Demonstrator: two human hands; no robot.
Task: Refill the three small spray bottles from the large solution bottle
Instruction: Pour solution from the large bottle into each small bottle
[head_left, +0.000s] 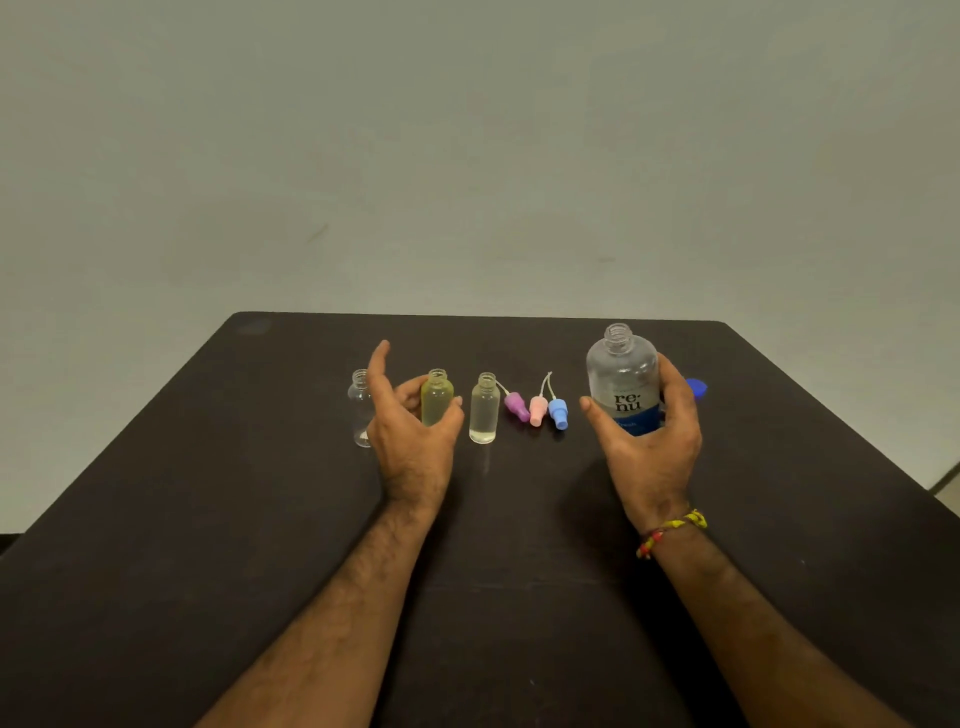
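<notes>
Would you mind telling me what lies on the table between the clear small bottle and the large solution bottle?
Three spray caps lie there in a row, seen in the head view: a purple cap, a pink cap and a blue cap, between the clear bottle and the large bottle.

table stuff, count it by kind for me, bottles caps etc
small spray bottles: 3 (clear, yellowish, clear with liquid)
large solution bottle: 1
spray tops: 3 (purple, pink, blue)
blue cap: 1
total: 8
</notes>
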